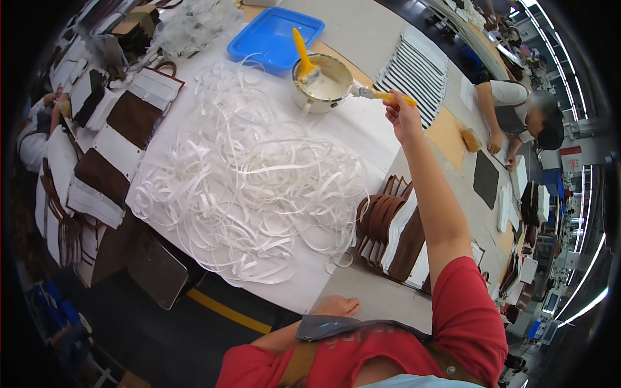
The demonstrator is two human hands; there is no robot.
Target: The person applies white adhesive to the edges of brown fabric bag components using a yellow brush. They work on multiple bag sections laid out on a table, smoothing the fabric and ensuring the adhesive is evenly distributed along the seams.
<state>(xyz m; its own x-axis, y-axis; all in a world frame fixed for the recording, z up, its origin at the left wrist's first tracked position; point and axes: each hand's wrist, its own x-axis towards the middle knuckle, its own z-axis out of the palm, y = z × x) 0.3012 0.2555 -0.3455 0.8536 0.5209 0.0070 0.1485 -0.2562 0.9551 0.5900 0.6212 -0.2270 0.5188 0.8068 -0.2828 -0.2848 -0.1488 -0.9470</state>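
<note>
Yellow-handled brush (381, 95) pinched in right hand (401, 116): wipe bristles on glue pot (321, 83) rim; left hand (336, 306) rests loose on table (381, 297).

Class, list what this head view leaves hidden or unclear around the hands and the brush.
- Brush bristles: hidden by the pot's rim.
- Left hand: fingers partly hidden by the grey piece; grip unclear.
- Stacked brown pieces: the right arm covers part.

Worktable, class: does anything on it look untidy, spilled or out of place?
Yes. A tangled heap of white strips sprawls loose across the white sheet, some hanging past its near edge. The glue pot shows drips down its side. The right hand holds a yellow-handled brush at its rim.
</note>
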